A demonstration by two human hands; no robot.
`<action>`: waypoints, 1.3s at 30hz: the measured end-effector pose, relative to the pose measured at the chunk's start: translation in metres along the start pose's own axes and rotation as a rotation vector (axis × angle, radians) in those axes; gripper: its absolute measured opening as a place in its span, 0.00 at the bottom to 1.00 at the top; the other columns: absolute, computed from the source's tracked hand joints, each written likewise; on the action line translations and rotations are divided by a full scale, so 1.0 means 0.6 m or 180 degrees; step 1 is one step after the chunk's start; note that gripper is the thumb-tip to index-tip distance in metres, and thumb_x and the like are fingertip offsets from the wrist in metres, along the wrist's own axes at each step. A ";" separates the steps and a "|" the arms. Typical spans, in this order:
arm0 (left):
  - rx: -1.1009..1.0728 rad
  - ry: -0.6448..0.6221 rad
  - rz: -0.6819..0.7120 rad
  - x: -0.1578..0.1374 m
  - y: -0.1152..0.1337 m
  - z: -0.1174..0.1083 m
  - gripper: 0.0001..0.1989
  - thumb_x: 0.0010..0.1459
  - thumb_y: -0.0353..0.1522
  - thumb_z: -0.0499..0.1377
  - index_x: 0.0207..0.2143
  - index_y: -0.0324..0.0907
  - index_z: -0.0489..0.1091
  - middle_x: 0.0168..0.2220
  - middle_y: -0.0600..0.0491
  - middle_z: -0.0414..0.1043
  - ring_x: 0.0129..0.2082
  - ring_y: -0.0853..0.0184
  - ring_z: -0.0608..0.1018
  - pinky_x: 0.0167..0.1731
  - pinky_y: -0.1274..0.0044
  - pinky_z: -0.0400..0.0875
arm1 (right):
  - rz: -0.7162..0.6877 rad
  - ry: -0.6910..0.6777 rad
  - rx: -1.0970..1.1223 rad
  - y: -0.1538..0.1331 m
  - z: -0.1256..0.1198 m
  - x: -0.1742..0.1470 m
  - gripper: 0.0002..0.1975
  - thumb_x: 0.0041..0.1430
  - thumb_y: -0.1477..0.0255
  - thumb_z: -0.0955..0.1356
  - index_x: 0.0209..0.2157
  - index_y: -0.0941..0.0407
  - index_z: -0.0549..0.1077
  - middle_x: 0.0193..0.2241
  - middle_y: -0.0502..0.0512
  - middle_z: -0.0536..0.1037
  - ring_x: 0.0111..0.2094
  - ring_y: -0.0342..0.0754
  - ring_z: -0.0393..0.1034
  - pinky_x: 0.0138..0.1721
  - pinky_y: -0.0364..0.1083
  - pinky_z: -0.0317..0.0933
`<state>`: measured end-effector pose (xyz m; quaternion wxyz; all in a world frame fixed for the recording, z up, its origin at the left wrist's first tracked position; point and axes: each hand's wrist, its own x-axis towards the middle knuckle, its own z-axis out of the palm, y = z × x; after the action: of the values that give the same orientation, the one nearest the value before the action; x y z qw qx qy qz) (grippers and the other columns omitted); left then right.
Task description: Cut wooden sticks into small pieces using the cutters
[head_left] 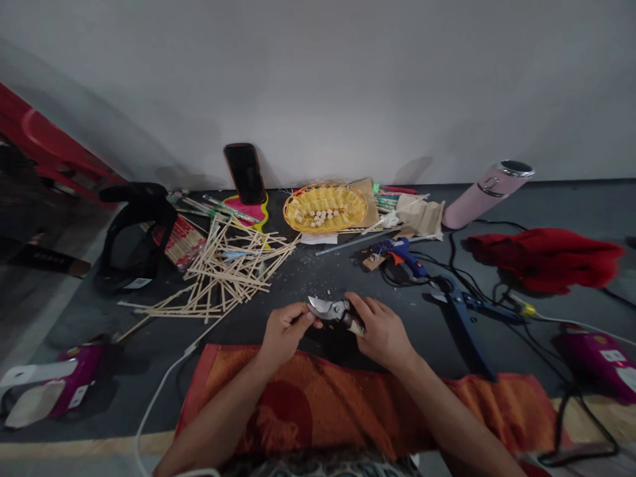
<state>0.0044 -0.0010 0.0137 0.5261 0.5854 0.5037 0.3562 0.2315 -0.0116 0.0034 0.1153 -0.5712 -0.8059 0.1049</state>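
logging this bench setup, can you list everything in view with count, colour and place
pruning shears: one, silver blades, centre, in both hands
wooden sticks: a pile, tan, left of centre
basket: one, yellow, back centre, small pale pieces inside
phone: one, black, leaning on wall
glue gun: one, blue, right of centre
blue cutter: one, blue handles, right
bottle: one, pink, lying back right
red cloth: one, far right
orange towel: one, front
left hand: touching the blades
right hand: gripping the handles

The shears [330, 309] show bright, polished metal blades. Near them lies rough orange cloth [318, 397]; farther off, pale bare-wood sticks [226, 275], a woven yellow basket [325, 206], a glossy black phone [244, 173] and a smooth pink flask [484, 194] with a shiny metal rim
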 end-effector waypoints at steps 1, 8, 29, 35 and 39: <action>-0.0003 0.0004 -0.0011 0.000 -0.001 0.000 0.15 0.61 0.38 0.54 0.29 0.38 0.75 0.26 0.53 0.76 0.20 0.73 0.66 0.23 0.81 0.59 | -0.0004 0.0000 -0.0014 0.000 0.000 0.000 0.26 0.55 0.76 0.63 0.57 0.56 0.61 0.38 0.57 0.74 0.38 0.50 0.67 0.41 0.46 0.58; -0.0129 -0.0170 -0.0033 0.001 -0.002 -0.003 0.15 0.61 0.37 0.55 0.27 0.38 0.74 0.25 0.52 0.76 0.22 0.72 0.69 0.24 0.82 0.59 | -0.0053 0.0028 -0.0140 0.003 0.001 0.003 0.28 0.56 0.74 0.63 0.59 0.57 0.58 0.42 0.60 0.73 0.42 0.53 0.65 0.44 0.49 0.56; -0.1271 -0.0875 -0.0668 0.006 -0.010 -0.016 0.18 0.54 0.43 0.61 0.30 0.35 0.74 0.18 0.53 0.71 0.16 0.75 0.63 0.20 0.81 0.50 | -0.0239 -0.0148 0.0052 0.008 -0.005 -0.001 0.28 0.53 0.78 0.63 0.58 0.56 0.60 0.40 0.58 0.73 0.41 0.51 0.65 0.43 0.47 0.56; -0.0877 -0.0463 -0.0397 0.007 -0.010 -0.008 0.18 0.59 0.42 0.57 0.28 0.35 0.73 0.22 0.52 0.72 0.18 0.76 0.60 0.20 0.82 0.51 | -0.0076 -0.0103 -0.0005 0.003 -0.006 0.001 0.27 0.55 0.76 0.63 0.58 0.55 0.60 0.38 0.57 0.73 0.38 0.50 0.66 0.42 0.46 0.57; -0.0486 -0.0210 -0.0179 0.005 -0.001 -0.003 0.15 0.59 0.41 0.57 0.32 0.36 0.73 0.27 0.51 0.75 0.21 0.73 0.66 0.23 0.82 0.57 | 0.0010 -0.0092 0.0030 0.001 -0.007 0.003 0.29 0.53 0.76 0.64 0.58 0.55 0.60 0.38 0.56 0.73 0.39 0.51 0.66 0.42 0.46 0.58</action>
<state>0.0032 0.0026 0.0131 0.5953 0.5406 0.4737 0.3592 0.2329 -0.0097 0.0072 0.1061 -0.5703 -0.8061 0.1172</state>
